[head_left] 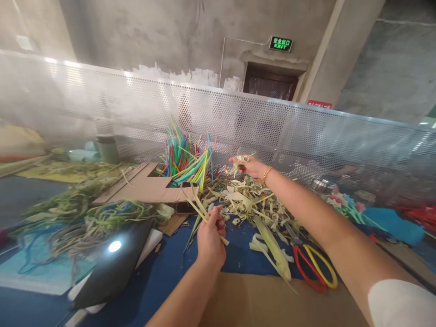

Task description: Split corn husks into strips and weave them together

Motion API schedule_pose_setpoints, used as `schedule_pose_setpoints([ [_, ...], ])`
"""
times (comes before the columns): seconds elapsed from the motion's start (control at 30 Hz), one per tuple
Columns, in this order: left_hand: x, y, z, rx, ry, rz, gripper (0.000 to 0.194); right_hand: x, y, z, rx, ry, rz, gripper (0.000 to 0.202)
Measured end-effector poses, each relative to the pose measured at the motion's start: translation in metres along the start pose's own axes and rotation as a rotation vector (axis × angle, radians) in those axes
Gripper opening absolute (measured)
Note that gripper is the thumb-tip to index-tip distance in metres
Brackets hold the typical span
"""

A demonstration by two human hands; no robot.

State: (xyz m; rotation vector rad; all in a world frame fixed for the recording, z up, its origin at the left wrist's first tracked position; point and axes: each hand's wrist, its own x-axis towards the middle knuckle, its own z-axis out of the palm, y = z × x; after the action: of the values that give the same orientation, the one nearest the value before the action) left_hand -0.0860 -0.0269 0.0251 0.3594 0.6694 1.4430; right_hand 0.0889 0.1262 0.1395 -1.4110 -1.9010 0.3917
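Note:
My left hand (210,238) is closed around a few pale green husk strips (195,205), whose long ends stick out up and to the left. Further out, my right hand (252,168) pinches some curled, pale husk scraps (242,158) above a loose heap of similar scraps (240,195). A long husk-wrapped piece (274,249), which looks like a corn cob in its leaves, lies to the right of my left hand. Beside it are scissors (315,268) with one red and one yellow handle loop.
Colourful pipe-like stems (184,156) stand behind a cut cardboard piece (143,188). Greenish cord bundles (112,218) and a dark object with a bright light (117,259) lie left. A perforated metal screen (218,109) borders the back. Brown cardboard (265,299) lies in front.

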Motion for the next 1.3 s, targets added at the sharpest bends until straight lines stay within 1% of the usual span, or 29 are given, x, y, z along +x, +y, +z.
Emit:
schedule_pose_setpoints([
  [0.07,0.001,0.005,0.001,0.038,-0.008,-0.008,0.032,-0.031,-0.001,0.005,0.204,-0.064,0.039,0.030],
  [0.17,0.002,0.009,0.002,0.130,-0.084,-0.133,0.042,-0.073,-0.006,0.022,0.508,-0.155,0.086,0.031],
  [0.23,0.003,0.008,0.001,0.209,-0.174,-0.208,0.044,-0.094,-0.012,0.033,0.573,-0.192,0.079,0.031],
  [0.3,0.003,0.003,-0.001,0.289,-0.270,-0.218,0.040,-0.108,-0.015,0.040,0.608,-0.215,0.081,0.029],
  [0.33,0.003,0.000,-0.003,0.323,-0.309,-0.205,0.038,-0.112,-0.015,0.041,0.632,-0.204,0.102,0.029],
  [0.4,0.004,-0.005,-0.005,0.379,-0.341,-0.174,0.037,-0.115,-0.013,0.038,0.689,-0.099,0.193,0.027],
  [0.47,0.004,-0.008,-0.007,0.422,-0.326,-0.162,0.038,-0.114,-0.006,0.030,0.729,0.049,0.291,0.025],
  [0.53,0.005,-0.009,-0.008,0.468,-0.312,-0.166,0.038,-0.113,0.002,0.021,0.737,0.158,0.348,0.024],
  [0.63,0.004,-0.009,-0.007,0.511,-0.310,-0.172,0.037,-0.113,0.012,0.010,0.727,0.221,0.370,0.022],
  [0.77,0.004,-0.009,-0.008,0.551,-0.296,-0.181,0.037,-0.114,0.020,0.001,0.718,0.279,0.393,0.020],
  [0.93,0.007,-0.011,-0.010,0.534,-0.269,-0.187,0.038,-0.111,0.024,-0.023,0.684,0.338,0.410,0.013],
  [1.0,0.006,-0.010,-0.009,0.501,-0.241,-0.196,0.038,-0.116,0.024,-0.028,0.644,0.317,0.428,0.013],
  [1.07,0.006,-0.010,-0.008,0.478,-0.225,-0.204,0.036,-0.127,0.021,-0.022,0.592,0.249,0.443,0.016],
  [1.13,0.005,-0.010,-0.007,0.473,-0.232,-0.205,0.033,-0.141,0.015,-0.006,0.553,0.158,0.445,0.013],
  [1.2,0.004,-0.011,-0.006,0.473,-0.237,-0.201,0.030,-0.154,0.007,0.017,0.547,0.045,0.432,0.012],
  [1.27,0.003,-0.010,-0.006,0.478,-0.231,-0.214,0.027,-0.162,0.000,0.039,0.577,-0.096,0.395,0.016],
  [1.3,0.003,-0.010,-0.006,0.484,-0.229,-0.228,0.026,-0.163,-0.002,0.047,0.605,-0.126,0.376,0.020],
])
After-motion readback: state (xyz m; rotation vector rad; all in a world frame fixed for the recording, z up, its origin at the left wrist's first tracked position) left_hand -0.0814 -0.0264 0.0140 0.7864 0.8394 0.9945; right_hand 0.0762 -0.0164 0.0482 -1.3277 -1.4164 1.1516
